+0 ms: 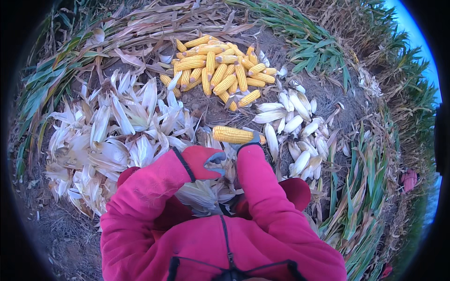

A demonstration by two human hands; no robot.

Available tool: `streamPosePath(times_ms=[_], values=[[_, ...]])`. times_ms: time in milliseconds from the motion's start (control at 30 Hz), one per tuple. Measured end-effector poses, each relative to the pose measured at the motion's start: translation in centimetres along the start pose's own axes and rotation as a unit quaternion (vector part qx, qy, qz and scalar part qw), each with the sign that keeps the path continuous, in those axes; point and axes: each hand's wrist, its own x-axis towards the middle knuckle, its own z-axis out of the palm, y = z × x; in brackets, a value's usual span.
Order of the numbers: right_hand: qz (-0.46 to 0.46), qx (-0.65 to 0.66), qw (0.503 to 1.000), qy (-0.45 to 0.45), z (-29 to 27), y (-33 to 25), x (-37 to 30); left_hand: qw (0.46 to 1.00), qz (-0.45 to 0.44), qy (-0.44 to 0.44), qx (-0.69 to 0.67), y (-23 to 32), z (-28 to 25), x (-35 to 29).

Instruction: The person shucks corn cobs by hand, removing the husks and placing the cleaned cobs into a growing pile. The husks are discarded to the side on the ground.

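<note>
My right hand (pixel 253 139), in a dark-palmed glove, is closed round one end of a husked yellow corn cob (pixel 232 135), which lies level and points left. To its lower left is my left hand (pixel 203 162) in a red glove with grey fingertips. Its thumb and fingers are curved but apart, with nothing seen between them. Loose pale husks (pixel 199 195) lie beneath both hands, between my knees. Beyond the held cob is a heap of bare yellow cobs (pixel 218 74) on the soil.
A large pile of stripped husks (pixel 101 140) spreads on the left. At right lie several corn ears still in pale husks (pixel 300 124). Cut green and dry stalks (pixel 358 187) ring the spot, with standing plants (pixel 412 75) along the right edge.
</note>
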Motion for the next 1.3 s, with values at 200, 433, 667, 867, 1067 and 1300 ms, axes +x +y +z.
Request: streamPosePath(times_ms=[200, 433, 667, 867, 1067, 1300], values=[[-0.142, 0.010, 0.983, -0.115, 21.6, -9.2, -3.4, 0.967, 0.043, -0.025, 0.249, -0.5, 0.8, 1.7], [-0.063, -0.070, 0.995, -0.023, 11.7, -14.9, -2.2, 0.962, 0.068, -0.012, 0.263, -0.9, 1.2, 1.7], [-0.161, -0.205, 0.964, -0.045, 9.2, -21.1, -7.0, 0.948, 0.047, -0.034, 0.314, -0.3, 1.6, 1.5], [-0.170, -0.241, 0.955, -0.025, -2.4, -27.4, -7.2, 0.958, 0.076, -0.020, 0.277, -0.1, 2.1, 2.2], [-0.133, -0.247, 0.938, 0.201, -16.3, -23.7, -2.8, 0.978, 0.058, -0.053, 0.191, 0.4, 1.9, 3.4], [-0.200, -0.531, 0.814, 0.121, -25.6, -21.7, 7.1, 0.974, 0.031, -0.051, 0.219, -0.2, 2.6, 6.9]])
